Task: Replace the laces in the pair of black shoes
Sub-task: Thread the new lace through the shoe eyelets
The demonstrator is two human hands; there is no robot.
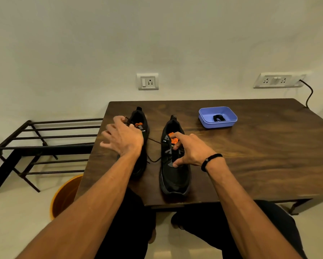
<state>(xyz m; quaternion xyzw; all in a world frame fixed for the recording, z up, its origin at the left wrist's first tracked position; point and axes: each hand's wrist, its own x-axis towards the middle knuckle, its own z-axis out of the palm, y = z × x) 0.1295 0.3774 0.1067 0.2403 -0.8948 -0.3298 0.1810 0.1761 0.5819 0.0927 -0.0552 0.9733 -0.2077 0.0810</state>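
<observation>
Two black shoes with orange tongue labels stand on the wooden table (259, 146), toes toward me. My left hand (122, 136) hovers over the left shoe (141, 116) and pinches the end of its black lace (153, 160) by the collar. The loose lace trails across the gap between the shoes. My right hand (191, 150) holds the upper of the right shoe (174, 180), index finger on the orange label, thumb on the eyelet area. Much of the left shoe is hidden by my hand and forearm.
A blue plastic tray (220, 124) at the back of the table holds a coiled black lace (218, 118). A black metal shoe rack (44, 137) stands left of the table, with an orange bucket (65, 197) below. A cable (309, 94) hangs from the right wall socket.
</observation>
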